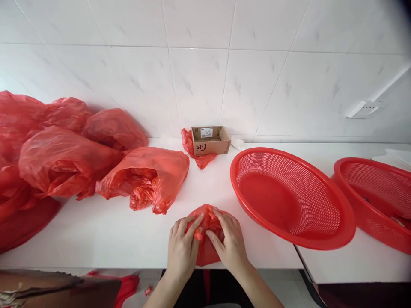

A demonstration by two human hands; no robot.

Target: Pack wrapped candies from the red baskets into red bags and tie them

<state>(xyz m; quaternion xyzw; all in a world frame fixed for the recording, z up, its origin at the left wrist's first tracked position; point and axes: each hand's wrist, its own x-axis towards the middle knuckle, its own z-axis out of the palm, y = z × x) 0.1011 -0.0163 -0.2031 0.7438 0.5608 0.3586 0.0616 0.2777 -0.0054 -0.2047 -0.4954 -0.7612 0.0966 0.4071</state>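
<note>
Both hands are down on the bag (208, 214), right at the front edge of the white worktop (112, 231). The left hand (182, 250) lies on the bag's left side, fingers half curled, the forefinger stretched across to pinch a crumpled fold. The right hand (230, 243) covers the other side, fingers bent and close together, tips pressing into the same fold (the two forefingers nearly meet there). Neither hand is spread wide. Both grip thin red plastic, wrinkled and glossy, bunched into a low rounded lump.

Off to the left sits a pile (61, 154) of puffed red bags in the same filmy plastic. Nearest the hands is an open bag (150, 175) on its side, crumpled red film spilling from its mouth. Back at the wall stands a little cardboard box (210, 141), open-topped, with a red scrap tucked beside it. On the right is a round red basket (321, 214) of rigid plastic, with fine mesh walls and a solid floor, sitting at a tilt. A second basket (375, 192) is just beyond it. Glossy white tiles (199, 77) run behind.
</note>
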